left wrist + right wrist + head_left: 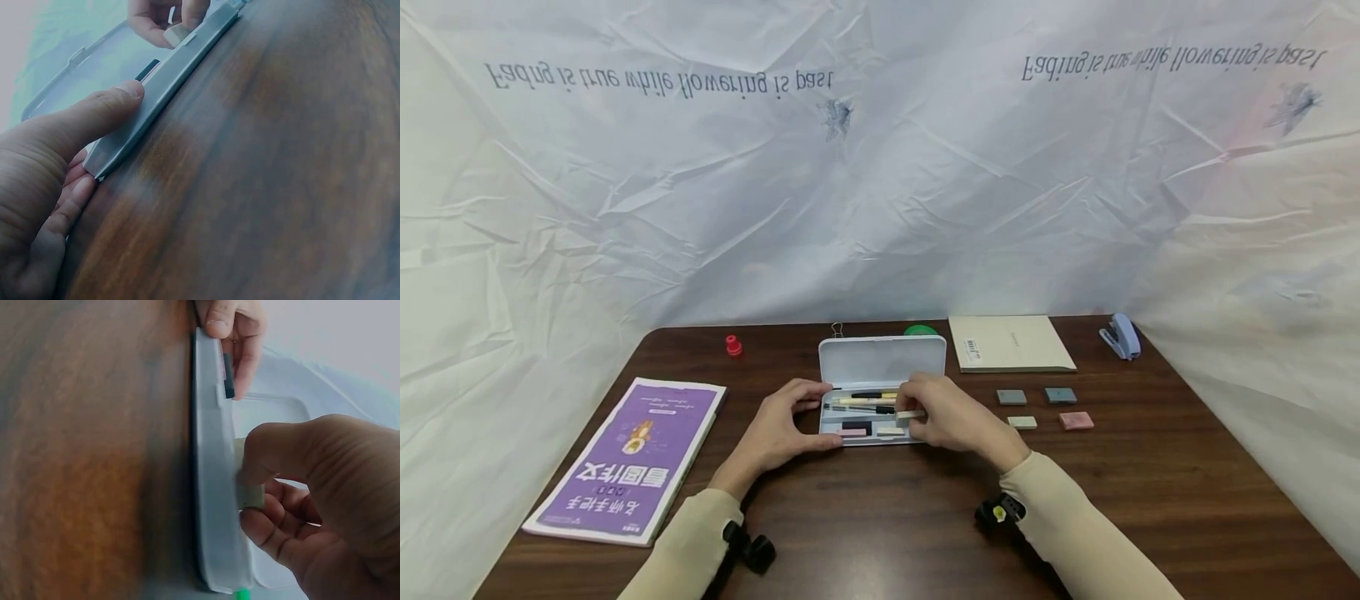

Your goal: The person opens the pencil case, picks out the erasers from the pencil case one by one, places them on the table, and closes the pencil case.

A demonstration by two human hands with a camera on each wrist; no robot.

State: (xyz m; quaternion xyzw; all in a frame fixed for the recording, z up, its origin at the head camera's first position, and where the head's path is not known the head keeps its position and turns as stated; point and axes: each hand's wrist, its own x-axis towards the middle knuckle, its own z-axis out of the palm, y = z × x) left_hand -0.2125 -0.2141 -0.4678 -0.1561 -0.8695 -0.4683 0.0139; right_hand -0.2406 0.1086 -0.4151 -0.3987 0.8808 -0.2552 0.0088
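Observation:
A pale pencil case (882,362) lies with its lid raised at the middle of the table. My left hand (778,429) grips the case's left end, thumb on the near edge and fingers around the corner (94,119). Over the right part of the case, my right hand (951,414) pinches a whitish eraser (910,414) between thumb and fingers; its block shape (251,495) shows in the right wrist view. Inside the case lie several pens (865,408), a black block (857,426), a pink block (852,432) and a pale block (891,432).
Right of the case lie a grey block (1011,397), a blue-grey block (1061,396), a pale green block (1022,422) and a pink block (1077,421). Behind are a cream notebook (1011,343) and a stapler (1122,337). A purple book (628,458) and red object (733,346) lie left.

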